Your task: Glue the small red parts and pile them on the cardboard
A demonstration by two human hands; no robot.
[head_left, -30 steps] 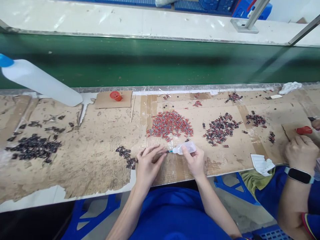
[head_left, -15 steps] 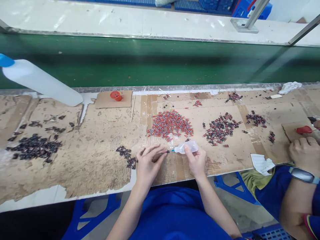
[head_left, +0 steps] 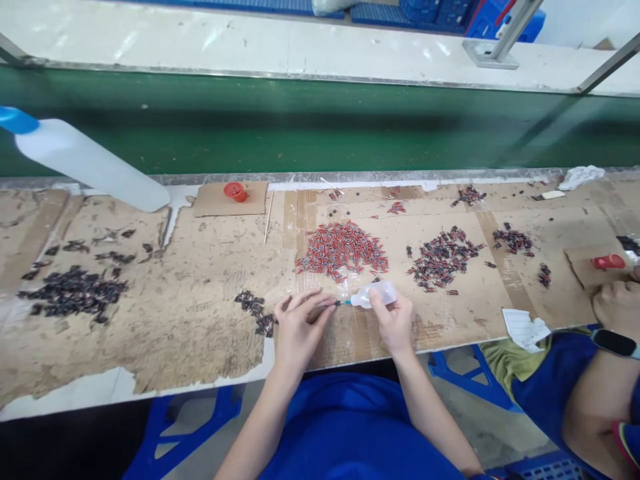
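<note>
Thumb and fingers of my left hand (head_left: 303, 327) pinch a small black part (head_left: 338, 303). My right hand (head_left: 395, 323) is wrapped round a clear squeeze bottle (head_left: 376, 294), tilted on its side. Its thin blue tip (head_left: 348, 302) points left and meets or nearly meets the black part; I cannot tell which. Just beyond my hands lies a heap of small red and silver parts (head_left: 345, 247). By my left wrist is a small pile of black parts (head_left: 255, 310). A pile of red and black pieces (head_left: 443, 259) lies to the right.
A large white bottle (head_left: 90, 160) with a blue cap leans at the left. A bigger black heap (head_left: 75, 293) lies below it. A red cup (head_left: 236, 192) stands on cardboard (head_left: 207, 200), beside a thin stick (head_left: 269, 217). A co-worker's hand (head_left: 617, 307) rests at the right near crumpled paper (head_left: 525, 328).
My hands keep nearly the same pose, bottle tip at the black part. The co-worker's hand at the right has shifted slightly right. The view has moved a little.
</note>
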